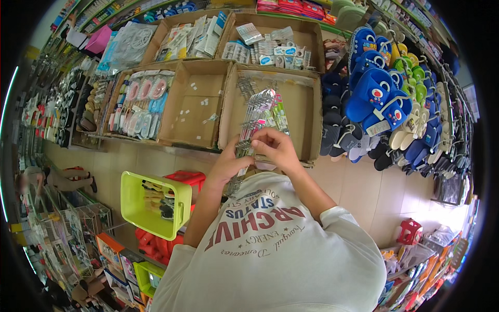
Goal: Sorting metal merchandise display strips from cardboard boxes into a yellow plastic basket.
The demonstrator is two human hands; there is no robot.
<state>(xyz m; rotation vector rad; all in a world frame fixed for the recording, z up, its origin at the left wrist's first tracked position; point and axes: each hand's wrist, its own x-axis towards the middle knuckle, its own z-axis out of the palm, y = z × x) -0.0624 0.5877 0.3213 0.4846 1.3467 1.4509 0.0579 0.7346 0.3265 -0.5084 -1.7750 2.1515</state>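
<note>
A long bundle of thin metal pieces [257,103], with pink and white tags among them, stretches from my body over a cardboard box [306,109]. Its exact kind is too fine to make out. My left hand [230,160] is wrapped around the near part, thumb across it. From the other side, my right hand [277,147] pinches the bundle's edge with thumb and forefinger, the other fingers curled. Inside the box, green and pink carded packets [280,115] lie just beyond my right hand. The bundle's near end runs down in front of my shirt.
Left of the box is a cardboard compartment [199,99] with white scraps, then packaged brushes [146,91]. Blue children's slippers [376,89] hang at the right. A lime-green bin [128,202] and red baskets [156,243] stand at lower left. Another person [58,179] is farther left.
</note>
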